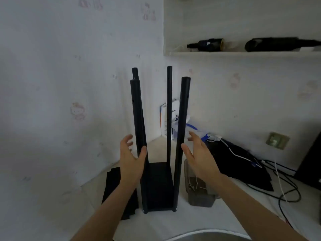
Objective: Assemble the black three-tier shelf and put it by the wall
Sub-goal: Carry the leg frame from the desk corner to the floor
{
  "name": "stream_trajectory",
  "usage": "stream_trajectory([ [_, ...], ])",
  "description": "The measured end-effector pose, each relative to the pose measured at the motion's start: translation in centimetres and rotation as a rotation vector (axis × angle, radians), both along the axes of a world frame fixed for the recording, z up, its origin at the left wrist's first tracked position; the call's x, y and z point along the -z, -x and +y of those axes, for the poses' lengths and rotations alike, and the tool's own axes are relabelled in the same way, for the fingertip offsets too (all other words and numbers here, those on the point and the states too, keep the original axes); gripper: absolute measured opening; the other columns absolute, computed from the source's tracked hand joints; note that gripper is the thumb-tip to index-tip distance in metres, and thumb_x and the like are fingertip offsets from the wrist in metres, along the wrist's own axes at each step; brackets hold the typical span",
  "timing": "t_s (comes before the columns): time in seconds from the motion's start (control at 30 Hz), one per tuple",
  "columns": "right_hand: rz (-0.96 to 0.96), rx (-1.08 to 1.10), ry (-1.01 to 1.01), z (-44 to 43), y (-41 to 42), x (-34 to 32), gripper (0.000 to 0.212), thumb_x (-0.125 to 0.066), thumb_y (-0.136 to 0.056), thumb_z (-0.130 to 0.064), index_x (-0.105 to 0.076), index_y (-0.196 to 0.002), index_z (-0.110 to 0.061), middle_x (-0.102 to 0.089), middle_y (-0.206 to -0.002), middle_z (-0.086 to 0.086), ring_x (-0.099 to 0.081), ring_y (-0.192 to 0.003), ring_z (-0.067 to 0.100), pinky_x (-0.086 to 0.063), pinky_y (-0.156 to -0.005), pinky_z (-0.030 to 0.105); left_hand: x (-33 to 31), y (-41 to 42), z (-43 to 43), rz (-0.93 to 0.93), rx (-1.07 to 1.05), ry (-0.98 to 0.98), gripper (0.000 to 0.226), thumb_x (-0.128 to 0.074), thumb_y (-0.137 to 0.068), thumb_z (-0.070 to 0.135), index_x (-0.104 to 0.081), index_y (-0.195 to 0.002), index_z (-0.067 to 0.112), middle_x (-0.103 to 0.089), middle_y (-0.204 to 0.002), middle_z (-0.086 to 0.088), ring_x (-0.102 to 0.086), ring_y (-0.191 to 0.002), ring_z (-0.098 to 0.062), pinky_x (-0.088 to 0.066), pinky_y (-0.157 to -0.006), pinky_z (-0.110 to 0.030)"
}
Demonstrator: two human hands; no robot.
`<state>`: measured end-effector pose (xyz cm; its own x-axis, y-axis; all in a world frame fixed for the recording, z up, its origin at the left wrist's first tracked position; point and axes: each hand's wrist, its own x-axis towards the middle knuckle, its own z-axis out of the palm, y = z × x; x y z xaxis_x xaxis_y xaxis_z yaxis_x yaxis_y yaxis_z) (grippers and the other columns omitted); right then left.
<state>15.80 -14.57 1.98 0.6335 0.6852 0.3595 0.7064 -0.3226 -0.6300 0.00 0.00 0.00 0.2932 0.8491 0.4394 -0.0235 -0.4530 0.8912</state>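
Several black poles stand upright from a black bottom shelf board [157, 185] on the white table. The near-left pole [138, 129] and near-right pole [182, 129] rise toward me; two far poles stand behind them. My left hand [132, 159] is spread beside the near-left pole, its thumb touching the pole. My right hand [196, 153] is spread just right of the near-right pole, apart from it. More black shelf boards [114, 186] lie flat on the table at the left.
A clear box of screws [198, 190] sits right of the frame. Black cloth [239, 164] and cables [284, 185] lie at the right. A white carton [166, 119] stands in the wall corner. A wall shelf [243, 53] carries dark tools.
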Motion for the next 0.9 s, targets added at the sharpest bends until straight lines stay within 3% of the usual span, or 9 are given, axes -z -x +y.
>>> stream_trajectory([
  [0.2, 0.207, 0.002, -0.101, 3.6, -0.3, 3.1, 0.057, -0.040, -0.094, -0.057, -0.032, -0.144, -0.031, -0.053, -0.137, -0.008, -0.056, -0.122, 0.014, -0.050, -0.102, 0.040, 4.2, -0.9, 2.6, 0.027, 0.190, 0.135, 0.059, -0.073, -0.090, 0.013, -0.042, -0.124, 0.050, -0.056, -0.131, 0.016, -0.058, -0.120, -0.008, -0.050, -0.099, -0.030],
  [0.33, 0.303, 0.070, -0.190, 5.2, 0.0, 4.4, 0.049, -0.045, -0.094, -0.052, -0.040, -0.136, -0.029, -0.061, -0.112, -0.013, -0.063, -0.100, 0.006, -0.055, -0.089, 0.031, 6.2, -1.4, 4.1, 0.043, 0.256, 0.201, 0.050, -0.073, -0.090, 0.015, -0.049, -0.126, 0.040, -0.063, -0.121, 0.015, -0.062, -0.114, -0.003, -0.051, -0.095, -0.024],
  [0.43, 0.337, 0.128, -0.248, 5.8, 0.3, 5.0, 0.033, -0.046, -0.094, -0.049, -0.043, -0.123, -0.033, -0.063, -0.091, -0.004, -0.064, -0.080, 0.010, -0.057, -0.071, 0.029, 7.2, -1.8, 4.6, 0.063, 0.275, 0.211, 0.037, -0.072, -0.090, 0.017, -0.056, -0.121, 0.025, -0.066, -0.107, 0.012, -0.066, -0.102, -0.007, -0.055, -0.087, -0.026],
  [0.57, 0.381, 0.159, -0.291, 6.2, 0.8, 5.5, 0.019, -0.051, -0.099, -0.036, -0.047, -0.116, -0.029, -0.062, -0.083, 0.001, -0.062, -0.072, 0.006, -0.049, -0.061, 0.023, 7.2, -2.2, 4.8, 0.027, 0.266, 0.220, 0.020, -0.069, -0.092, 0.018, -0.059, -0.106, 0.028, -0.065, -0.093, 0.007, -0.065, -0.082, -0.012, -0.054, -0.075, -0.015],
  [0.67, 0.423, 0.164, -0.276, 6.2, 1.1, 5.5, 0.019, -0.051, -0.099, -0.031, -0.045, -0.117, -0.031, -0.065, -0.090, -0.002, -0.064, -0.078, 0.005, -0.048, -0.061, 0.016, 6.9, -2.3, 4.5, 0.038, 0.280, 0.247, 0.014, -0.066, -0.095, 0.016, -0.061, -0.100, 0.028, -0.068, -0.086, 0.010, -0.067, -0.079, -0.009, -0.051, -0.074, -0.009],
  [0.77, 0.461, 0.136, -0.285, 6.2, 1.1, 5.3, 0.024, -0.049, -0.101, -0.027, -0.044, -0.124, -0.025, -0.064, -0.095, -0.004, -0.064, -0.090, 0.005, -0.047, -0.068, 0.016, 6.9, -2.5, 4.2, 0.043, 0.273, 0.271, 0.004, -0.063, -0.096, 0.019, -0.061, -0.094, 0.021, -0.065, -0.074, 0.008, -0.061, -0.065, -0.003, -0.052, -0.065, -0.014],
  [0.9, 0.523, 0.108, -0.275, 6.5, 1.0, 5.0, 0.026, -0.046, -0.102, -0.026, -0.043, -0.126, -0.017, -0.059, -0.094, 0.001, -0.061, -0.088, 0.011, -0.048, -0.072, 0.021, 6.6, -3.3, 4.0, 0.040, 0.172, 0.290, 0.015, -0.064, -0.096, 0.023, -0.059, -0.085, 0.015, -0.057, -0.067, -0.001, -0.054, -0.056, -0.004, -0.051, -0.057, -0.014],
])
